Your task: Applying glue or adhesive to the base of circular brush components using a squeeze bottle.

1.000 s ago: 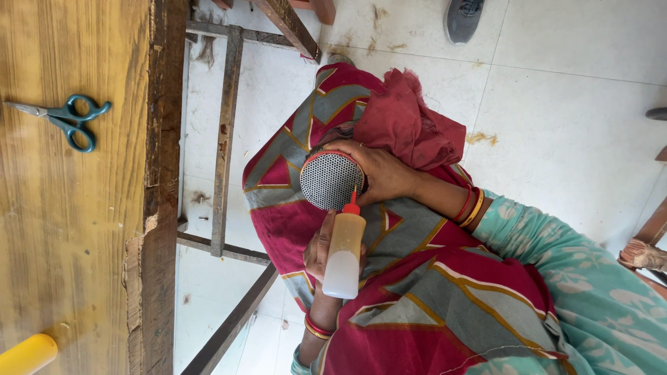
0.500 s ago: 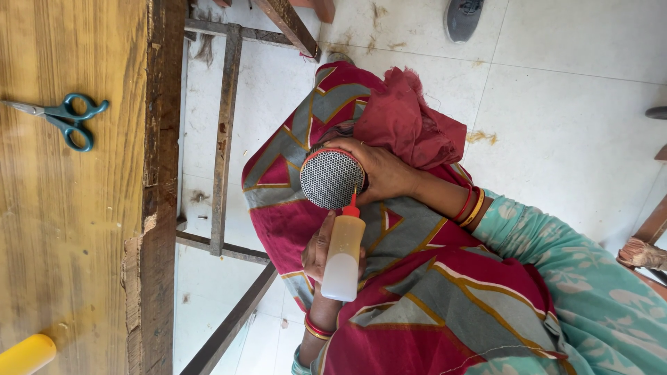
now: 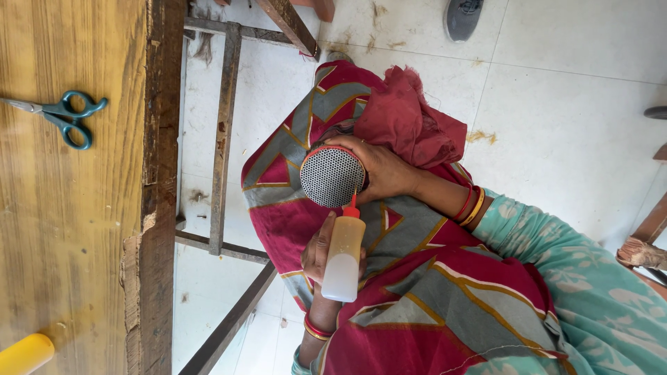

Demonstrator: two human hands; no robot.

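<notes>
**Squeeze bottle tipped against a mesh-faced cap, held over the lap**

The image is turned on its side, so the wooden worktop (image 3: pixel 69 229) fills the left of the view and the tiled floor (image 3: pixel 570 125) the right. The person sits beside the worktop's worn dark edge, with both hands over a red and grey patterned cloth (image 3: pixel 417 292) that covers the lap.

One hand (image 3: pixel 382 170) cups a round cap (image 3: pixel 332 176) from behind; its grip is clenched around the rim, and the cap's perforated grey mesh face, edged in red, is turned toward the camera. Red and gold bangles (image 3: pixel 470 206) sit on that wrist. The other hand (image 3: pixel 318 251) has its grip wrapped around a pale squeeze bottle (image 3: pixel 344 260), whose upper part looks yellowish. The bottle's red nozzle (image 3: pixel 351 206) touches the lower rim of the cap. Which hand is left and which is right cannot be told with the view turned this way.

A bunched piece of dark red cloth (image 3: pixel 410 121) lies just behind the cap.

On the worktop, well apart from the hands, a pair of teal-handled scissors (image 3: pixel 66 118) lies near the top left corner, and a yellow cylindrical object (image 3: pixel 24 354) shows at the bottom left corner. A grey shoe (image 3: pixel 464 17) rests on the floor at the top edge.
</notes>
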